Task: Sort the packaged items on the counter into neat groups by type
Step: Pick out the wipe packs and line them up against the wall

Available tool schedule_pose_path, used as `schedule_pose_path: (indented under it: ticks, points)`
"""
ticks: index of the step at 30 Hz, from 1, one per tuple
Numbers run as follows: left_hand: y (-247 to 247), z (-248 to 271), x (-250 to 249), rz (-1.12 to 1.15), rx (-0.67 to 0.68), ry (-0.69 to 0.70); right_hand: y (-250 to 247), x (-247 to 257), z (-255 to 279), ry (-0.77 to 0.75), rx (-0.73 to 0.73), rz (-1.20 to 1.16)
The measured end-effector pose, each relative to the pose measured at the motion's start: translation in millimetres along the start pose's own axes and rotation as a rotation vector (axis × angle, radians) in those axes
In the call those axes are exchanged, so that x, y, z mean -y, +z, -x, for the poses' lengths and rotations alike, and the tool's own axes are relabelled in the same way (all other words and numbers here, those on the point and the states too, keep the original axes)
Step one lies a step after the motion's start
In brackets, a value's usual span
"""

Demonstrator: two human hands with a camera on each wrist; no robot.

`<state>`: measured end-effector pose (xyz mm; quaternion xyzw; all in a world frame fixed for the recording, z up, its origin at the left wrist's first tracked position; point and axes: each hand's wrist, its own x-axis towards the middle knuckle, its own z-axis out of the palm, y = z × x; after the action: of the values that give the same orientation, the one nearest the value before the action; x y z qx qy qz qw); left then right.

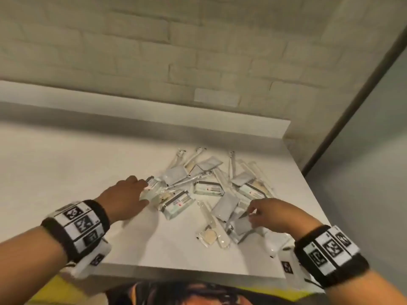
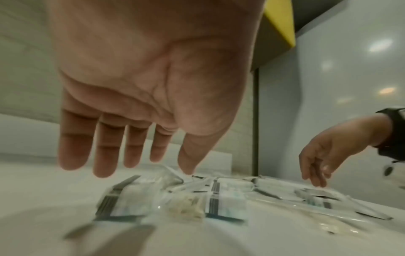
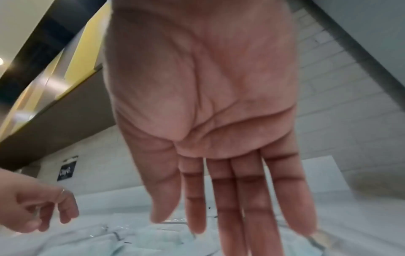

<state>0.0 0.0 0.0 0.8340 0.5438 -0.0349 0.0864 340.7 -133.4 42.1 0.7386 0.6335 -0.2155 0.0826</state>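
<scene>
A loose pile of packaged items lies on the white counter (image 1: 88,172). It holds labelled white packs (image 1: 208,188), flat grey sachets (image 1: 224,206), long clear sleeves (image 1: 211,221) and a small clear bag with beige contents (image 1: 209,235). My left hand (image 1: 147,192) reaches the pile's left edge with fingers straight, over a labelled pack (image 1: 152,183). From the left wrist, that hand (image 2: 173,166) hovers just above a labelled pack (image 2: 122,199) and holds nothing. My right hand (image 1: 252,214) hangs over a grey sachet (image 1: 242,225) at the pile's near right; its fingers (image 3: 221,207) are extended.
A raised ledge (image 1: 132,111) runs along the back under a pale brick wall (image 1: 198,51). The counter ends close to the pile on the right, beside a grey panel (image 1: 363,172). Its front edge (image 1: 176,271) lies just below my wrists.
</scene>
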Motion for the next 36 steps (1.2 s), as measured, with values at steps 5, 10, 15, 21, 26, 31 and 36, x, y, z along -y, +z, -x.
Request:
schedule_pose_path:
  ticks: [5,10,15,21,26,31,36]
  points:
    - [6,-21,-7,0.026,0.112,-0.144,-9,-8,-5,-0.057,0.007,0.106]
    - [4,-27,-12,0.041,0.102,-0.195,25,4,-17,-0.27,0.056,0.277]
    - [-1,-31,-17,0.12,0.001,-0.236,12,-5,-27,-0.209,0.065,0.207]
    - [-11,-33,-39,0.138,0.02,-0.269,12,-7,-35,-0.252,-0.029,0.171]
    - [-19,-31,-26,0.291,-0.06,-0.327,-6,-20,-55,-0.128,-0.04,0.079]
    - [-25,-22,-47,0.471,-0.023,-0.133,-10,-31,-78,-0.034,-0.118,-0.134]
    - [10,-16,-74,0.056,0.144,-0.047,-15,-54,-99,0.204,-0.272,0.031]
